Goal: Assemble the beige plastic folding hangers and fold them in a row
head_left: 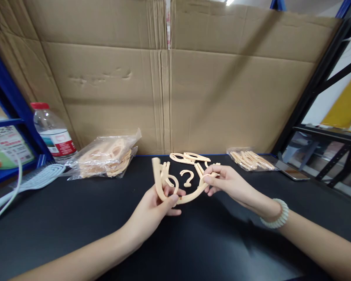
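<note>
Both hands hold a curved beige plastic piece [193, 196] above the black tabletop. My left hand [156, 205] pinches it near its left part, where an upright arm [157, 175] and a small curved piece [174, 183] stand up. My right hand [222, 181] pinches its right end between thumb and fingertips. Just behind lies a beige hook [188, 177] on the table. Farther back are flat beige loop-shaped pieces [196, 157]. More slim beige pieces show beside each hand, partly covered.
On the black table [199, 242], plastic bags of beige parts [105, 156] and a bottle [54, 134] stand at the left, with a pale blue brush [45, 177] and cable. Another bag [251, 159] and a phone [292, 171] lie right. Cardboard [236, 93] closes the back.
</note>
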`<state>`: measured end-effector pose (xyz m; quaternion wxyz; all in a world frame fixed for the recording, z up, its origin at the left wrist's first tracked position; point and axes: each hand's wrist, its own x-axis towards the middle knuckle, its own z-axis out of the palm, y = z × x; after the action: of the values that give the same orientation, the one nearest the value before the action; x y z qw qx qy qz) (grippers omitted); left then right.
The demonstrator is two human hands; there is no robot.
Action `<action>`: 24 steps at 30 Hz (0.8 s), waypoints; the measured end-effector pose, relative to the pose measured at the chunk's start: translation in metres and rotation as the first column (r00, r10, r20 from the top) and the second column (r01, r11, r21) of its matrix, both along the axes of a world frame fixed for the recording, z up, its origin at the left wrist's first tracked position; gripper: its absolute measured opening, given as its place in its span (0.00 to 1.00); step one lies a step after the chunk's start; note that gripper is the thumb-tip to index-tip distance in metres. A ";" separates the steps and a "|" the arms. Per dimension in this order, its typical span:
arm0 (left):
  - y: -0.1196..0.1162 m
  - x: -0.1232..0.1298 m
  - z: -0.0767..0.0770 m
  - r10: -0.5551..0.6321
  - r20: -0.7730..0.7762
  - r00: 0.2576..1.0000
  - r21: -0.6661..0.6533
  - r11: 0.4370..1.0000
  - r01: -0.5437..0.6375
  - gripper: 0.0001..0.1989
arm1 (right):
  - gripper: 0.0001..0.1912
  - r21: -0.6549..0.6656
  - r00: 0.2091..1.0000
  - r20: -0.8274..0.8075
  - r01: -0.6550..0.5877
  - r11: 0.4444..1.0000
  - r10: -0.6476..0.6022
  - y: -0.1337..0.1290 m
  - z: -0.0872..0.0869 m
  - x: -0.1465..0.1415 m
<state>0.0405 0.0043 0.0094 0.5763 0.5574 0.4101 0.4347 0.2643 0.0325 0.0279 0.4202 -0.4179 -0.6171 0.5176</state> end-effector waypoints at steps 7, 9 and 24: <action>0.002 -0.001 -0.001 0.003 0.070 0.998 0.024 1.000 -0.005 0.20 | 0.14 0.078 0.976 -0.192 0.116 0.990 -0.099 0.006 -0.001 0.006; 0.001 -0.001 0.000 -0.011 0.040 0.999 0.052 0.999 0.009 0.18 | 0.12 0.065 0.963 -0.253 0.111 0.992 -0.091 0.009 -0.001 0.010; -0.002 0.000 0.011 -0.386 0.144 0.911 -0.216 0.886 0.410 0.15 | 0.12 0.011 0.944 -0.319 -0.089 0.996 0.088 -0.001 -0.026 -0.012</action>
<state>0.0400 0.0021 0.0205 0.7358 0.5336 0.3084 0.2805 0.2522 0.0314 0.0020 0.4902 -0.3013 -0.5582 0.5978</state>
